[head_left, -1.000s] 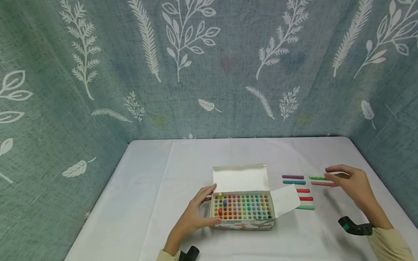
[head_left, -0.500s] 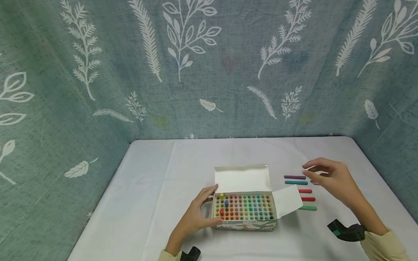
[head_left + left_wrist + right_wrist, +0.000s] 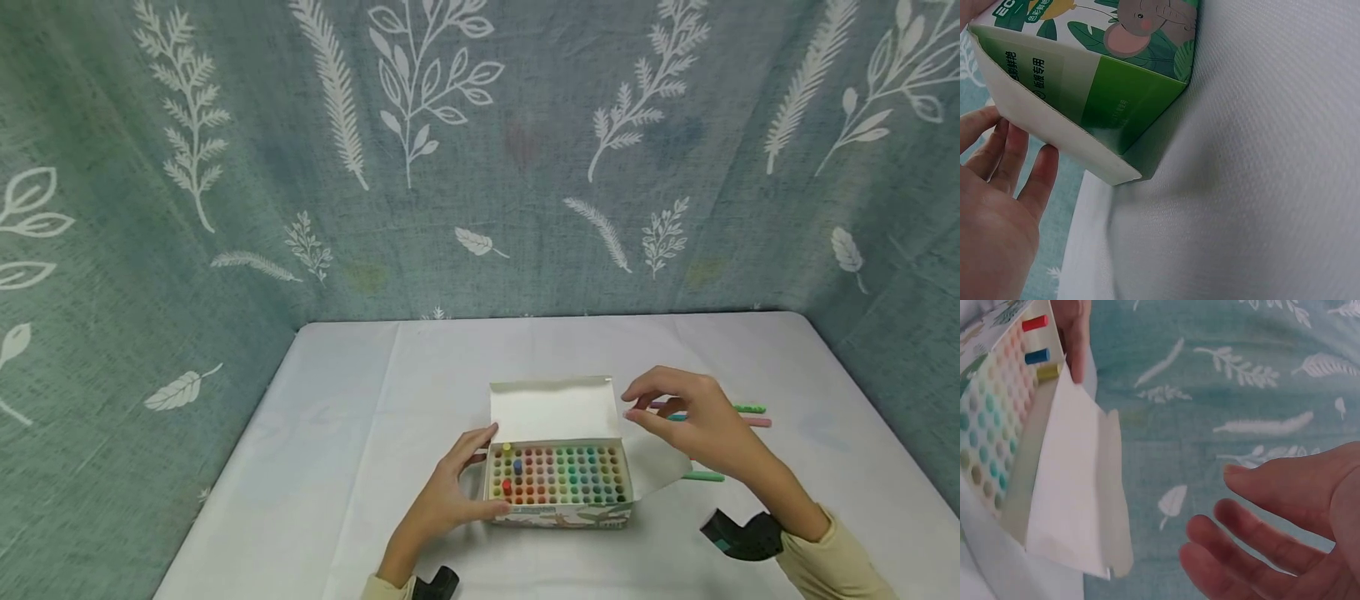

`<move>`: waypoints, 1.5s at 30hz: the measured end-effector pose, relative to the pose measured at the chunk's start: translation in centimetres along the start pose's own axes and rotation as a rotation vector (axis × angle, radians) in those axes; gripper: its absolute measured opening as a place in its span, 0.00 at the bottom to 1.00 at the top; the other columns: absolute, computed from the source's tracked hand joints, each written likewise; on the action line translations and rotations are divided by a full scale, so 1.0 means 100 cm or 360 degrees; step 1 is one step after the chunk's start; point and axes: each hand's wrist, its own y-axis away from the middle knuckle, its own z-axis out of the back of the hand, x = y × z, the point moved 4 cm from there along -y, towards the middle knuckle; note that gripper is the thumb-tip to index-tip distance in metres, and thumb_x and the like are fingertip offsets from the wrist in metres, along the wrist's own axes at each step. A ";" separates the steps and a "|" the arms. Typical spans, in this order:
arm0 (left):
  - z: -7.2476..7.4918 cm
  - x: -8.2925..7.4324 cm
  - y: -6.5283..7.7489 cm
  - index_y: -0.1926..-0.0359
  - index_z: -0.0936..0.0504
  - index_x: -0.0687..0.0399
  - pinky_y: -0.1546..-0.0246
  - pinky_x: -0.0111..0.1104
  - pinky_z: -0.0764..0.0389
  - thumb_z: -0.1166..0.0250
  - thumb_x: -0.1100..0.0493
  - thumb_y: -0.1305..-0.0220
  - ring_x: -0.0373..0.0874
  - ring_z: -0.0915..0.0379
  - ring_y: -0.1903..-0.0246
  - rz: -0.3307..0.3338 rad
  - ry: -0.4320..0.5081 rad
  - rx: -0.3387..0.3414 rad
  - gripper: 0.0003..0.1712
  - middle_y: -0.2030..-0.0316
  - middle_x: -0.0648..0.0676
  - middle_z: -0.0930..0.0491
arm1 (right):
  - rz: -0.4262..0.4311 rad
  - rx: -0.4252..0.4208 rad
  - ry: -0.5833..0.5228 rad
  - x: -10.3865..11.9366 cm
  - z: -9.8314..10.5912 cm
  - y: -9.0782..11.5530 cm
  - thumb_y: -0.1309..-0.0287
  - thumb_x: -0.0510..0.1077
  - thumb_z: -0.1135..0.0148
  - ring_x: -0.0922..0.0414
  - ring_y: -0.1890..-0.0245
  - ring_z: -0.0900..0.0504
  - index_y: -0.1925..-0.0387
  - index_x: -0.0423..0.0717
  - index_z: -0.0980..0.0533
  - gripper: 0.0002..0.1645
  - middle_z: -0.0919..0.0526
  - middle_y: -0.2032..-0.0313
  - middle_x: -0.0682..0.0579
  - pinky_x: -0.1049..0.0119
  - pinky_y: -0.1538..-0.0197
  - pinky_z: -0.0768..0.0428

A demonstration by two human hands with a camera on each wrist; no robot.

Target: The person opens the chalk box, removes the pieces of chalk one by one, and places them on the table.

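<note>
We grip the box (image 3: 555, 518) with our left hand (image 3: 448, 483), thumb at the front, fingers behind, likely to steady it; our right hand (image 3: 701, 421), loosely bent and holding nothing, hangs over sticks (image 3: 703, 477) perhaps spread for easy reach

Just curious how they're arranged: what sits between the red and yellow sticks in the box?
A blue stick, slightly off their line, as the right wrist and head views show.

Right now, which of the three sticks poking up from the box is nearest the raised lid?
The yellow stick, in the row by the lid; the blue stick and red stick stand farther off.
</note>
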 end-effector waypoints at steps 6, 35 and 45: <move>0.000 0.000 0.001 0.29 0.42 0.58 0.41 0.52 0.32 0.25 0.64 0.53 0.55 0.41 0.38 -0.0011 0.0002 -0.0002 0.52 0.35 0.60 0.40 | 0.0146 0.0045 -0.0006 0.011 -0.020 -0.008 0.52 0.32 0.30 0.65 0.68 0.20 0.63 0.56 0.20 0.18 0.20 0.65 0.62 0.71 0.71 0.19; -0.003 0.035 0.002 0.28 0.42 0.42 0.40 0.44 0.32 0.23 0.56 0.53 0.46 0.40 0.37 -0.0035 -0.0034 -0.0014 0.53 0.34 0.47 0.40 | 0.0090 0.0639 0.0051 0.030 -0.117 -0.025 0.47 0.37 0.32 0.60 0.66 0.21 0.60 0.46 0.19 0.10 0.20 0.61 0.54 0.70 0.66 0.21; -0.003 0.035 0.002 0.28 0.43 0.44 0.39 0.45 0.32 0.24 0.57 0.51 0.48 0.42 0.36 -0.0045 -0.0009 0.0004 0.53 0.33 0.48 0.40 | 0.0110 0.0721 0.0129 0.022 -0.145 -0.025 0.49 0.33 0.33 0.60 0.67 0.22 0.62 0.44 0.17 0.10 0.20 0.63 0.52 0.71 0.65 0.22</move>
